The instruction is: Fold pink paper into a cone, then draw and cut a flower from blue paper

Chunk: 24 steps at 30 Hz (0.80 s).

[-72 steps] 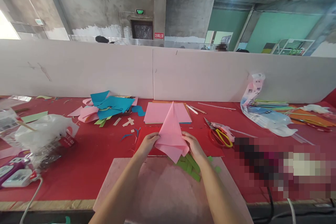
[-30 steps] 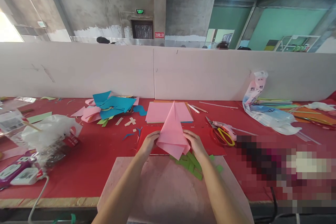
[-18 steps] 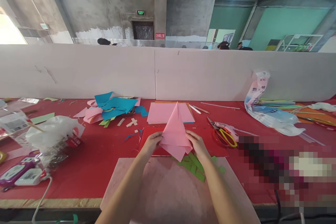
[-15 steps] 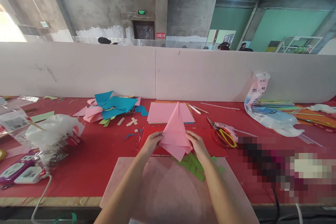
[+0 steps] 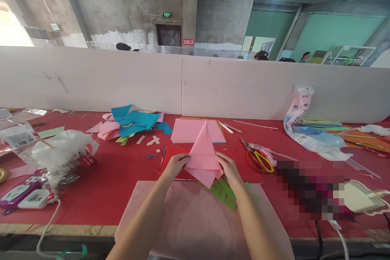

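Your left hand (image 5: 179, 162) and right hand (image 5: 225, 164) pinched opposite sides of a folded, pointed pink paper sheet (image 5: 202, 155), fingers curled in, near flat green paper strips (image 5: 224, 193).

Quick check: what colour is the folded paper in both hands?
The folded paper is pink, best seen in the head view.

Folded paper (image 5: 202, 155) plain pink; strips (image 5: 226, 191) green; tabletop (image 5: 122, 197) red; scissor handles (image 5: 270, 168) yellow.
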Available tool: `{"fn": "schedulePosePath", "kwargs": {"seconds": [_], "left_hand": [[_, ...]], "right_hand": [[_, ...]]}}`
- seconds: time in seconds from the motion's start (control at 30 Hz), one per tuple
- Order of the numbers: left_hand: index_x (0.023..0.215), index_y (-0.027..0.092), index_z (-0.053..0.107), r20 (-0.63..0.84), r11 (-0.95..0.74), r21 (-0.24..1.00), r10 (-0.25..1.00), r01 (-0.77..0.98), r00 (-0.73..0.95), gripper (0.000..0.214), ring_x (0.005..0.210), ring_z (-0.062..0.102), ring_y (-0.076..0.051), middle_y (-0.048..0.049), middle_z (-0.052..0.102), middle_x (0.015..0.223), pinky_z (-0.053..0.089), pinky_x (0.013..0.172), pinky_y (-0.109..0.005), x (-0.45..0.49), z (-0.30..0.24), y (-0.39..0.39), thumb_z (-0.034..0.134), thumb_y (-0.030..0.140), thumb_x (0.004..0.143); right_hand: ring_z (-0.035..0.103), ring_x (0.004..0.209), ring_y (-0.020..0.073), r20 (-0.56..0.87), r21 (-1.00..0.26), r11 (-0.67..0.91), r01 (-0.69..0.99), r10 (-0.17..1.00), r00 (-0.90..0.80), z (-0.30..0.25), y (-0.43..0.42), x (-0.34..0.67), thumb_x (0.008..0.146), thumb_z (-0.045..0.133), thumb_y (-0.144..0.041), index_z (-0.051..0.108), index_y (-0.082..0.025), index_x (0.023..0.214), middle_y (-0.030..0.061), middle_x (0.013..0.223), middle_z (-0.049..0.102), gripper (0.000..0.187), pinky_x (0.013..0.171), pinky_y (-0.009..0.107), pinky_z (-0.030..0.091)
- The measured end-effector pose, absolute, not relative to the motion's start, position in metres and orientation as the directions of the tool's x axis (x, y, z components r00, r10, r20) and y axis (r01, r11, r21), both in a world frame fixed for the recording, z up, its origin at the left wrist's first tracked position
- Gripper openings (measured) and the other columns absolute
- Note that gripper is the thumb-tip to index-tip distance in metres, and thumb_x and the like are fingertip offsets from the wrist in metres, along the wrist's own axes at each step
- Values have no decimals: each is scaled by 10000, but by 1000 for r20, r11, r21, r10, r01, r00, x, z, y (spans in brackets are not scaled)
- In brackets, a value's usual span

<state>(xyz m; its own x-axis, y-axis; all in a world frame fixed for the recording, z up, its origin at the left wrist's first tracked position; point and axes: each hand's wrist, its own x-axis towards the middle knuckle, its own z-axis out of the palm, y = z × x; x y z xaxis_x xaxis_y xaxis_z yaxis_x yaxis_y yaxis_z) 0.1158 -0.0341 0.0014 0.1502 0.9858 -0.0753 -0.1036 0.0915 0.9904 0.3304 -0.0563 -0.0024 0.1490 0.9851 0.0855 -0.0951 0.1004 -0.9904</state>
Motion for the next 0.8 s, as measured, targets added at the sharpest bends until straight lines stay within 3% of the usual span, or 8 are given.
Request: {"fn": "schedulePosePath", "kwargs": {"seconds": [0.13,0.33,0.53,0.8], "left_hand": [[784,141,700,-133,168,965,975,-203,178,241,659,560,-152,-19,651,711,447,632,-258,117,1,-35,655,256,578],[847,137,705,-46,79,974,986,-210,160,309,748,590,-187,-49,681,839,451,670,-271,117,-3,-32,664,280,576],[827,132,710,-77,113,957,987,-266,142,317,705,594,-183,-61,688,806,444,617,-258,118,-4,-32,687,305,563],[784,135,701,-107,142,936,986,-323,125,329,632,568,-147,-41,672,729,424,570,-236,118,-3,-31,721,294,497]], "right_hand": [[558,1029,244,78,-990,93,-102,986,148,-2,-57,329,661,644,-354,714,-246,872,15,1009,676,247,901,361,407],[557,1038,237,109,-988,119,-103,989,96,-2,-57,329,678,641,-355,706,-241,906,13,1030,670,263,912,353,403],[564,1030,227,81,-967,97,-234,994,80,-4,-56,327,670,651,-300,707,-252,904,4,1023,673,245,880,329,424],[610,907,234,-39,-949,-31,-313,999,21,-3,-59,328,660,639,-296,684,-238,965,22,941,695,313,708,306,469]]}}
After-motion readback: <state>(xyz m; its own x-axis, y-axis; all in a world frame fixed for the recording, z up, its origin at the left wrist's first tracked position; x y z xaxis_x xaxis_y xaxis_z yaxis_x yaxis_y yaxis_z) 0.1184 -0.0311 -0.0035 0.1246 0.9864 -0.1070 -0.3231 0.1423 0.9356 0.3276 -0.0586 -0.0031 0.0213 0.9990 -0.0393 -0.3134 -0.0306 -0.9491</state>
